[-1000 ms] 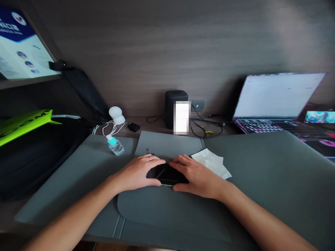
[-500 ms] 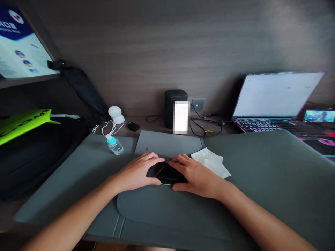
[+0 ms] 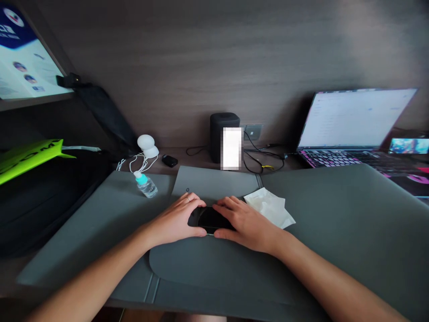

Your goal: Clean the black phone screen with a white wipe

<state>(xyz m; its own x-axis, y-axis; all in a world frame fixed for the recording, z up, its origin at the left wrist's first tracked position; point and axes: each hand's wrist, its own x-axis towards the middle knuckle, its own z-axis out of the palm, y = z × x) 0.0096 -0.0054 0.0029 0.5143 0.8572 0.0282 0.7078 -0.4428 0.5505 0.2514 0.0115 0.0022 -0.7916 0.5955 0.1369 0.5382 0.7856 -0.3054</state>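
Note:
A smartphone (image 3: 214,219) with a dark glossy screen lies sideways on the grey desk mat (image 3: 335,232). My left hand (image 3: 177,219) holds its left end, with the thumb at the near edge and the fingers at the far edge. Over the right end rests my right hand (image 3: 246,221), gripping the same two long edges and covering that end. A faint line crosses the screen near its left side; I cannot tell whether it is a film or a reflection. Just beyond my right hand lie white paper wipes or packets (image 3: 270,208).
A small clear bottle with a teal collar (image 3: 146,185) stands at the left, near a white round device (image 3: 146,145) and a black fob (image 3: 170,160). A black speaker (image 3: 216,138), loose cables (image 3: 259,165) and an open laptop (image 3: 355,120) line the back. A black bag (image 3: 50,201) sits far left.
My right thumb and fingers have slid a little left along the phone's edges. My left fingertips have drawn back slightly. The view has shifted a little.

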